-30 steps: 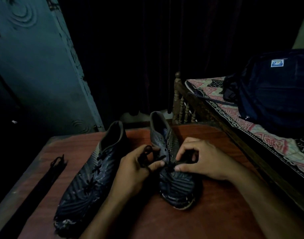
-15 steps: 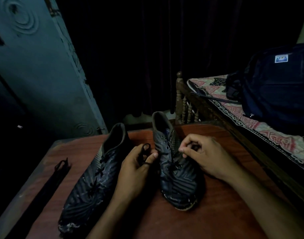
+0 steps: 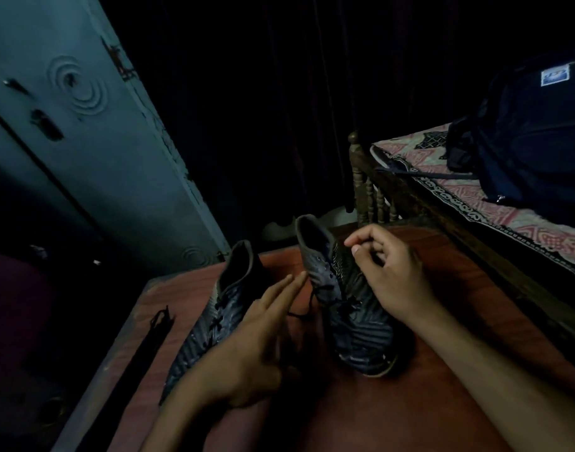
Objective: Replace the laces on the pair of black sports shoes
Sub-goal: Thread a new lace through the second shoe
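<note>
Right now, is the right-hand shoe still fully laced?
No. The right shoe is partly unlaced: upper eyelets show bare, and its lace trails loose toward the left hand.

Two shoes on the tabletop (image 3: 442, 402), side by side, toes toward the person, heels away. Left shoe (image 3: 211, 316) sits left of centre; right shoe (image 3: 351, 318) just beside it to the right. Left hand (image 3: 256, 347) lies between the shoes, fingers straight, pointing away, near the right shoe's collar. Right hand (image 3: 393, 275) is over the right shoe's far side, thumb and forefinger pinched together above the tongue. A loose lace end (image 3: 307, 306) trails from the right shoe into the gap between the shoes. A spare lace bundle (image 3: 139, 357) lies along the tabletop's left edge, well apart from the shoes. Bed (image 3: 475, 203) stands right of the tabletop, backpack (image 3: 533, 138) on it. Door (image 3: 93, 132) behind, to the left.
</note>
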`<state>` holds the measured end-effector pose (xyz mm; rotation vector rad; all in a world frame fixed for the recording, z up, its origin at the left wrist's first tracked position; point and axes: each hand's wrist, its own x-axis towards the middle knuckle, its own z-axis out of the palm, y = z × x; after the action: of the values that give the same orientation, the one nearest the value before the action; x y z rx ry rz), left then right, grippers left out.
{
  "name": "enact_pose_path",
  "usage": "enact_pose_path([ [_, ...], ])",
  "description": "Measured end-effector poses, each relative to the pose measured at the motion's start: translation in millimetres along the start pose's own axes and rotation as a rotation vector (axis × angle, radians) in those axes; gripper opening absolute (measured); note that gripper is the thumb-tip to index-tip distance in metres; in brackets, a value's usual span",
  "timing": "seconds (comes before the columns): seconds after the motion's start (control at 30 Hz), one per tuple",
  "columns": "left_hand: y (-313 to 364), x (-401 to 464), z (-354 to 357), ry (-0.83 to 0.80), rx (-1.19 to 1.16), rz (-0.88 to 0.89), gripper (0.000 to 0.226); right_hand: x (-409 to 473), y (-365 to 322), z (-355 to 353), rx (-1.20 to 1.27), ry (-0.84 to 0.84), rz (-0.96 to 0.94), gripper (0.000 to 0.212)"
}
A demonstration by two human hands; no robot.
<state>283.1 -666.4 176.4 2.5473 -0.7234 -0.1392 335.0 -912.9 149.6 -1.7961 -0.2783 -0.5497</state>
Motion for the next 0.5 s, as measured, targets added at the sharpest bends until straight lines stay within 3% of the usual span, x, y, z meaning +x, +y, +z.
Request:
enact_pose_path([
  [0.07,14,8,-7,0.13,0.015,0.046,0.104,0,-5,0,0.035,-0.002,-0.033,0.011],
  [0.17,44,34,1,0.286,-0.12,0.027,0.06,-3,-13,3,0.062,-0.063,-0.068,0.018],
  [0.23,55,50,9,0.205,-0.133,-0.008,0.047,-6,-16,4,0.066,-0.053,-0.089,0.014],
  [0.37,53,63,4,0.11,-0.115,-0.044,0.049,-4,-17,3,0.108,0.03,-0.109,0.011],
  [0.5,48,58,-15,-0.077,0.104,-0.037,0.043,9,-8,-10,0.121,0.142,-0.117,0.013],
])
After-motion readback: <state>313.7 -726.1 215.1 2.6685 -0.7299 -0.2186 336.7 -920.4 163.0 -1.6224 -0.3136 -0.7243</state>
